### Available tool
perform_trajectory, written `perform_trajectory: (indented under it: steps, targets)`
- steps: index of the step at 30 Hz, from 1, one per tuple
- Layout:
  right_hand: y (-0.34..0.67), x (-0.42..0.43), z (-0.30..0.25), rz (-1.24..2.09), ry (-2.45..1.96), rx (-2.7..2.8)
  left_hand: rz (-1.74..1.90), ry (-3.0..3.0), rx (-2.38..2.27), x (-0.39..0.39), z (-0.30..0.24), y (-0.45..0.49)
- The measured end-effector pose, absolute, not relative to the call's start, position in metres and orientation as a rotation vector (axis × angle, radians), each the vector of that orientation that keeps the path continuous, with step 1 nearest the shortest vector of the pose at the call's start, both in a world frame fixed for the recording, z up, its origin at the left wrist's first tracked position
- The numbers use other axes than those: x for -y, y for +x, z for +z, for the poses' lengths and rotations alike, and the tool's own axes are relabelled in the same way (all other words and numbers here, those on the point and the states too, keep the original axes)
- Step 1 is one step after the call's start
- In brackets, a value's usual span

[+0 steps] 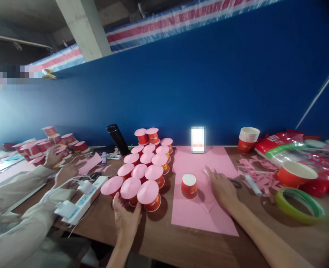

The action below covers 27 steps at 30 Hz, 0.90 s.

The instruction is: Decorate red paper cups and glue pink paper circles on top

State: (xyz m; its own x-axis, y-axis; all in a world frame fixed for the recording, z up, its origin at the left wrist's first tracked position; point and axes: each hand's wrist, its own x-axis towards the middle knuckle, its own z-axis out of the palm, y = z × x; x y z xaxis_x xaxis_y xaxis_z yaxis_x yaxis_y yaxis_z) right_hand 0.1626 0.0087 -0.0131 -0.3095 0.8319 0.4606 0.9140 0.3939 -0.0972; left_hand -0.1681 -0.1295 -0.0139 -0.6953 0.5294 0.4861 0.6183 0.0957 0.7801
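Note:
My left hand [126, 219] rests at the near edge of a cluster of upturned red paper cups capped with pink paper discs [143, 167], fingers spread and touching the front cups. My right hand [221, 188] lies flat, fingers stretched, on a pink paper sheet [198, 212] near a folded corner. A single red cup [189, 185] stands upside down on the sheet just left of that hand. Scissors [237, 183] lie partly hidden beside my right hand.
Another person's sleeves and hands [60, 169] work at the left among more capped cups [41, 147]. A white power strip [82, 201], a black flask [117, 139], a bright phone [198, 140], stacked cups [247, 138], an open red cup [295, 173], a green tape roll [300, 204] and pink scraps [253, 171] crowd the table.

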Motion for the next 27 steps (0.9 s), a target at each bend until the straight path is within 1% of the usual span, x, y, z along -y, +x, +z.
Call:
perform_trajectory:
  steps: [5, 8, 11, 13, 15, 17, 19, 21, 23, 27]
  targets:
    - [0.164, -0.009, -0.017, -0.307, -1.512, 2.215, -1.529, -1.210, 2.368, 0.123, -0.007, -0.169]
    - [0.167, -0.011, -0.015, -0.283, -1.479, 2.211, -1.516, -1.180, 2.403, 0.123, -0.005, -0.169]
    - [0.168, -0.004, 0.001, -0.193, -1.373, 2.089, -1.567, -1.160, 2.411, 0.127, -0.003, -0.167]
    - [0.161, 0.012, 0.020, -0.123, -1.288, 1.892, -1.617, -1.127, 2.461, 0.131, -0.001, -0.164]
    - [0.146, 0.038, 0.041, 0.048, -1.196, 1.757, -1.665, -1.089, 2.549, 0.135, 0.002, -0.161]
    - [0.122, 0.068, 0.055, 0.346, -1.085, 1.765, -1.707, -1.068, 2.606, 0.138, 0.004, -0.158]
    - [0.092, 0.092, 0.056, 0.696, -0.994, 1.871, -1.699, -1.077, 2.596, 0.138, 0.005, -0.158]
    - [0.063, 0.102, 0.045, 0.911, -0.963, 1.948, -1.650, -1.108, 2.547, 0.137, 0.004, -0.160]
    - [0.039, 0.099, 0.030, 1.024, -1.034, 1.943, -1.611, -1.155, 2.496, 0.136, 0.000, -0.163]
    - [0.010, 0.081, 0.012, 1.046, -1.049, 1.922, -1.586, -1.227, 2.418, 0.136, -0.009, -0.169]
